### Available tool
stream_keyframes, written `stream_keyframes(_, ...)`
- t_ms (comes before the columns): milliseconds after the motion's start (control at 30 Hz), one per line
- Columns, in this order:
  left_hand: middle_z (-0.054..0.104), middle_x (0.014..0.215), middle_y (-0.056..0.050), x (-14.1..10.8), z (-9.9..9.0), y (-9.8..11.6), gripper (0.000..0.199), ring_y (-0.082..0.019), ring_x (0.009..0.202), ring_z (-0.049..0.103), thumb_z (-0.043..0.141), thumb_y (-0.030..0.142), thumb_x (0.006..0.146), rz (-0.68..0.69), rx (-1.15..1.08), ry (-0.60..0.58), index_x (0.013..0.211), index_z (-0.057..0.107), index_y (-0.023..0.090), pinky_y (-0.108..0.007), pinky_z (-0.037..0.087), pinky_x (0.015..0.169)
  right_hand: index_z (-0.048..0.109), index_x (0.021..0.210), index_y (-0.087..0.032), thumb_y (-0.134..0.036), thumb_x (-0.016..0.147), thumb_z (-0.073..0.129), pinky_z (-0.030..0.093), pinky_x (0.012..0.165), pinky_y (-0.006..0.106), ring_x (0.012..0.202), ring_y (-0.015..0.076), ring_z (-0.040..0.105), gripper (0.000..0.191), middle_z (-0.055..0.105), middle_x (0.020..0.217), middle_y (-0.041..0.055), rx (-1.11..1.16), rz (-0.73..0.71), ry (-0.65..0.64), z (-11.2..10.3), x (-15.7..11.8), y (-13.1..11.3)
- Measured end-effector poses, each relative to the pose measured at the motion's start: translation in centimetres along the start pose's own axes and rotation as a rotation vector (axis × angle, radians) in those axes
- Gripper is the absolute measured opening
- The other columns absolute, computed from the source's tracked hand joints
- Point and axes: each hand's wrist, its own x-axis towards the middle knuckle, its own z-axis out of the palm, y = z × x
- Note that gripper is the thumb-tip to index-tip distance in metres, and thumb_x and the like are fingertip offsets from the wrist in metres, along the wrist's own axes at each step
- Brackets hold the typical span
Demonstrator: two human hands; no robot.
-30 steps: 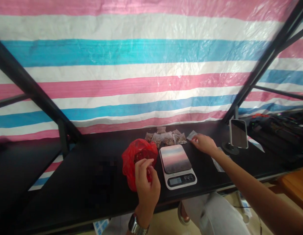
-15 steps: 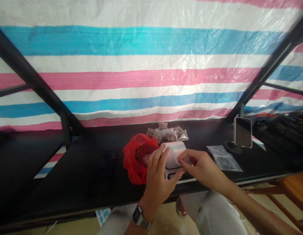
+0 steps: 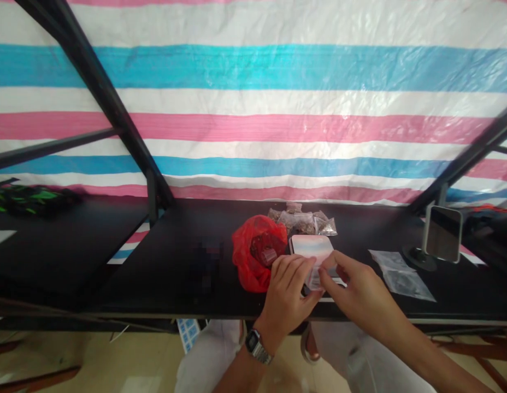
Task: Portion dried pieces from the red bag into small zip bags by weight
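A small clear plastic bag (image 3: 314,277) is pinched between my two hands, over the front of a white scale (image 3: 313,245). My left hand (image 3: 289,292), with a watch on the wrist, has its fingers closed on the bag's left side. My right hand (image 3: 358,284) pinches the bag from the right. An open red plastic bag (image 3: 253,273) stands left of the scale, with a small packet inside. Behind the scale lie several filled clear packets (image 3: 305,222). The scale's front is mostly hidden by my hands.
Flat clear bags (image 3: 402,274) lie on the black table (image 3: 171,278) to the right. Beyond them a phone (image 3: 443,233) stands on a round-based holder. Black frame bars (image 3: 130,136) rise on both sides before a striped sheet (image 3: 286,128).
The view has turned left, so the table items appear further right. My hands have come closer together at the scale's front, and the small bag between them now shows more clearly.
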Motion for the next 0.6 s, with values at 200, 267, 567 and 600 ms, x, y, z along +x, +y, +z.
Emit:
stream_keyframes(200,0.080,0.109,-0.009,-0.6,-1.6,-0.2,0.029,-0.023,0.103,0.073,0.068,0.030,0.102,-0.092,-0.106,0.045,0.129,0.065,0.020,-0.037,0.059,0.097,0.065,0.077,-0.024,-0.046,0.093,0.056,0.038,0.054,0.027,0.054,0.0152,0.049,0.029,0.052,0.058,-0.0038,0.081,-0.024,-0.097,-0.4,0.9,-1.0)
stream_keyframes(267,0.079,0.109,-0.008,-1.0,-2.4,-0.4,0.027,-0.021,0.102,0.074,0.070,0.030,0.102,-0.213,-0.170,0.068,0.127,0.067,0.021,-0.034,0.060,0.094,0.068,0.081,-0.023,-0.050,0.098,0.053,0.038,0.054,0.027,0.055,0.0157,0.050,0.035,0.054,0.059,-0.0030,0.126,-0.026,-0.127,0.0,1.7,-1.2)
stream_keyframes(567,0.078,0.103,-0.005,-4.0,-7.7,-2.6,0.024,-0.019,0.093,0.075,0.076,0.034,0.095,-0.448,-0.236,0.016,0.117,0.075,0.024,-0.031,0.062,0.086,0.074,0.113,-0.019,-0.035,0.101,0.065,0.048,0.086,0.034,0.104,0.0282,0.073,0.021,0.080,0.110,0.0122,-0.384,-0.133,-0.304,7.8,6.8,-3.3)
stream_keyframes(600,0.077,0.106,-0.006,-4.3,-8.0,-2.9,0.023,-0.020,0.096,0.075,0.076,0.035,0.095,-0.498,-0.223,0.025,0.116,0.076,0.024,-0.032,0.062,0.088,0.074,0.115,-0.019,-0.035,0.101,0.066,0.048,0.086,0.034,0.105,0.0291,0.073,0.023,0.080,0.110,0.0134,-0.431,-0.130,-0.335,8.4,7.0,-3.5)
